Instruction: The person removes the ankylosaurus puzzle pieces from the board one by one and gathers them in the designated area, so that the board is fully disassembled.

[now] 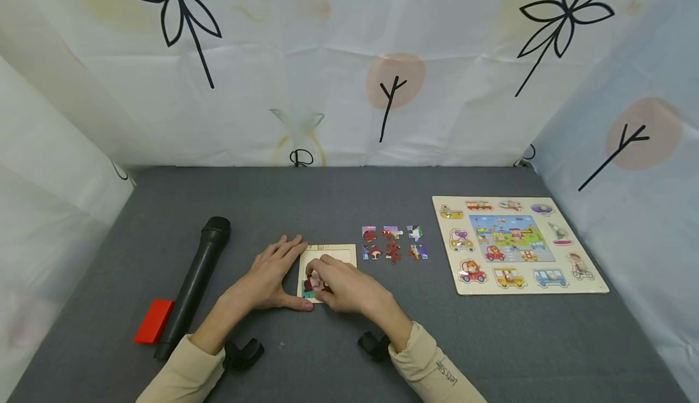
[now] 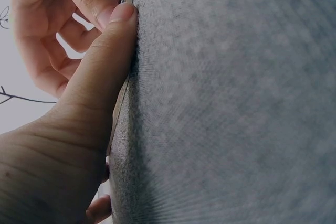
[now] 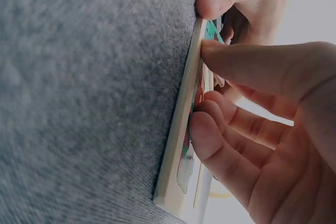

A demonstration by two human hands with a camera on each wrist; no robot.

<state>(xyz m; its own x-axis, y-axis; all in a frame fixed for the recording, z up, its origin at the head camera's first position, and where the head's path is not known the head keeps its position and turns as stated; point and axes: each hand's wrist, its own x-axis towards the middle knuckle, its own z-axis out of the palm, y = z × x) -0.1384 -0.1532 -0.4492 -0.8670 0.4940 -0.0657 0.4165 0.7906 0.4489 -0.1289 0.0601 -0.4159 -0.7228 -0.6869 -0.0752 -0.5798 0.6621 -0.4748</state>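
A small pale wooden puzzle tray (image 1: 341, 248) lies at the middle of the table, with coloured jigsaw pieces (image 1: 307, 292) in its lower left part. My left hand (image 1: 267, 278) rests along the tray's left side, fingers stretched out, the thumb at its near left corner. Over the tray, my right hand (image 1: 349, 287) has curled fingers and pinches a jigsaw piece (image 1: 316, 280), mostly hidden by the fingers. Seen from the right wrist, the thumb and fingertips are low over the tray edge (image 3: 176, 150). Several loose jigsaw pieces (image 1: 392, 251) lie in two rows to the right.
A large wooden picture board (image 1: 450, 269) with vehicle pieces lies at the right. On the left are a black microphone-shaped thing (image 1: 193, 287) and a red block (image 1: 155, 321) against it. Patterned white cloth (image 1: 327, 87) hangs behind and beside the grey table (image 1: 306, 360).
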